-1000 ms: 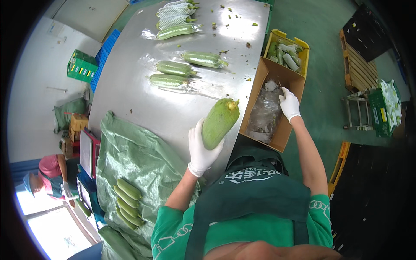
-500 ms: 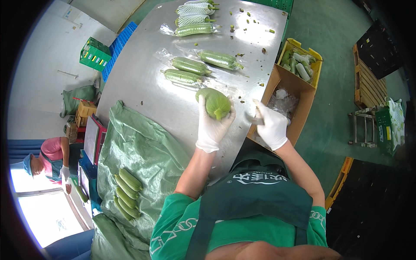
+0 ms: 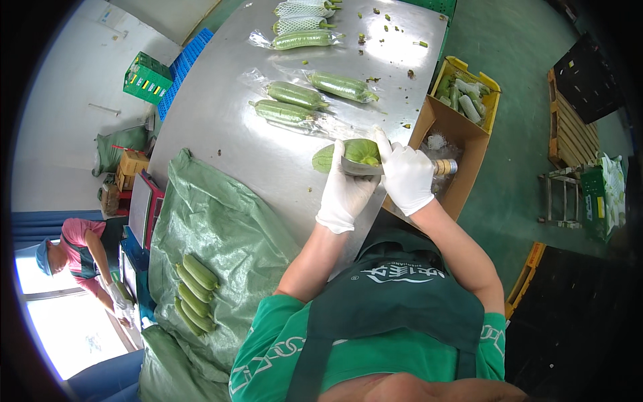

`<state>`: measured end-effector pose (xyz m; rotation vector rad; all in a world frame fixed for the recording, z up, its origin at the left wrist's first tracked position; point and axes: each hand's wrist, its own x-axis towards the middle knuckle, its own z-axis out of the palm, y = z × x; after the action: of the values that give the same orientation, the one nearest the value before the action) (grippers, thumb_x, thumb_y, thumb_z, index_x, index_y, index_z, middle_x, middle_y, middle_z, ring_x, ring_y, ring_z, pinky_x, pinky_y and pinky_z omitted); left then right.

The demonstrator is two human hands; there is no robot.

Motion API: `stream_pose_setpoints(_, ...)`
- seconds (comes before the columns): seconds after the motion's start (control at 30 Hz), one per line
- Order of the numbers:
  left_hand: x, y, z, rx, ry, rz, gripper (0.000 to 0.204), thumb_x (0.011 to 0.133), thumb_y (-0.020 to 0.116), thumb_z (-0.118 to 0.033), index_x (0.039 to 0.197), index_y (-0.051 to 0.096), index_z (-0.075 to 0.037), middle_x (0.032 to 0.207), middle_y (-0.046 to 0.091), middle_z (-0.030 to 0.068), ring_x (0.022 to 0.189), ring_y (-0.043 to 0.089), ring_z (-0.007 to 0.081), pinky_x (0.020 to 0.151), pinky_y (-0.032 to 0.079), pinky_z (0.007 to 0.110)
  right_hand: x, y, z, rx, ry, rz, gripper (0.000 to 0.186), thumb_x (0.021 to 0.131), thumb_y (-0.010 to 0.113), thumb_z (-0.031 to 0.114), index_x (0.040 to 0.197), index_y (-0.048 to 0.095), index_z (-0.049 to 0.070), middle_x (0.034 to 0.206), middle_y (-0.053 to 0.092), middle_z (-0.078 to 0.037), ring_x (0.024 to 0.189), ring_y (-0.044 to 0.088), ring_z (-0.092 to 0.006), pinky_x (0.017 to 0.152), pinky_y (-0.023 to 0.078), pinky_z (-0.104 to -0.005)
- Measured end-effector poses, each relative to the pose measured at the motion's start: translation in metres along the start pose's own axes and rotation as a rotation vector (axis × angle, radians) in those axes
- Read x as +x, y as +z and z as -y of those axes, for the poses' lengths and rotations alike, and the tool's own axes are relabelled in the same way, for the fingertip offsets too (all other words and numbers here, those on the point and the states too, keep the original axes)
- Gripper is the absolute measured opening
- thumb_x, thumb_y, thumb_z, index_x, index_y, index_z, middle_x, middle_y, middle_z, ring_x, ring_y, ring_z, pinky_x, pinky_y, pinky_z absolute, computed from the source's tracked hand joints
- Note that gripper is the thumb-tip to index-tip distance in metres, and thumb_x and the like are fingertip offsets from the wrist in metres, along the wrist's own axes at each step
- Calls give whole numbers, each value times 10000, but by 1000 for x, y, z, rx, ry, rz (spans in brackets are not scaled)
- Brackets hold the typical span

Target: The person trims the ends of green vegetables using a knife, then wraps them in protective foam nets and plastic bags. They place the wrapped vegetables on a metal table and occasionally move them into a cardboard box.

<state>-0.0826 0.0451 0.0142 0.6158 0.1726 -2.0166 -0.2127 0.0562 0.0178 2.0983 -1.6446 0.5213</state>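
Note:
My left hand (image 3: 347, 194), in a white glove, is closed round a thick green gourd (image 3: 323, 159), its stem end turned toward me. In my gloved right hand (image 3: 407, 175) is a knife (image 3: 445, 167); its light handle with a metal cap sticks out to the right of my fist. The blade lies across the near side of the gourd's stem end, close to my left fingers. Beyond my hands, several gourds in clear film (image 3: 295, 96) rest on the steel table (image 3: 221, 107).
Foam-netted gourds (image 3: 301, 25) lie at the table's far edge among scattered trimmings. To the right stand a cardboard box (image 3: 462, 194) and a yellow crate (image 3: 492, 100). Several bare gourds (image 3: 195, 295) lie on a green sheet (image 3: 214, 214) at left. A co-worker (image 3: 84, 251) stands far left.
My right hand has moved left and brought the knife to the gourd's stem end. My left hand and the gourd have shifted slightly right. The co-worker's arms have moved lower in the picture.

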Motion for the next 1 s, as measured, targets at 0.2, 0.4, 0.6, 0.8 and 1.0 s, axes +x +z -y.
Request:
stream_pose_setpoints(0.2,-3,-3,3,149,40,-9,555,854,615,-351,1260,376,-56,1205,433,145,1121,435,296,955,403,445,-7,31,-22,182,201,-65,302,752,512,136,1040,599,110,605,540,-71,501,558,-248,466,445,-361)
stream_pose_setpoints(0.4,-34,-9,-25,-167,12,-97,431,842,632,-262,1175,433,-74,1125,473,127,1061,475,305,867,461,442,-58,78,-135,330,904,225,245,892,457,201,1054,641,195,949,640,-162,853,610,-365,733,487,-440)
stream_pose_setpoints(0.6,-69,-52,-75,164,383,-77,413,826,640,-180,1159,442,-38,1078,525,83,992,531,237,857,470,391,-103,133,-110,1135,988,510,248,912,521,145,1138,614,107,958,623,0,708,506,-60,594,424,-207)
stream_pose_setpoints(0.8,-158,-131,-195,917,1068,-926,572,699,716,-179,1141,402,3,974,552,114,768,574,163,653,521,302,-180,161,-140,1125,946,760,229,914,505,223,1073,595,86,673,536,-11,456,475,-88,369,329,-219)
stream_pose_setpoints(1.0,-311,-255,-285,1248,819,-2137,617,628,726,-383,1106,488,-74,1064,596,188,1000,583,355,835,480,450,-190,167,-149,1024,1002,952,223,892,543,266,1027,589,95,621,552,-16,406,491,-105,326,297,-233)
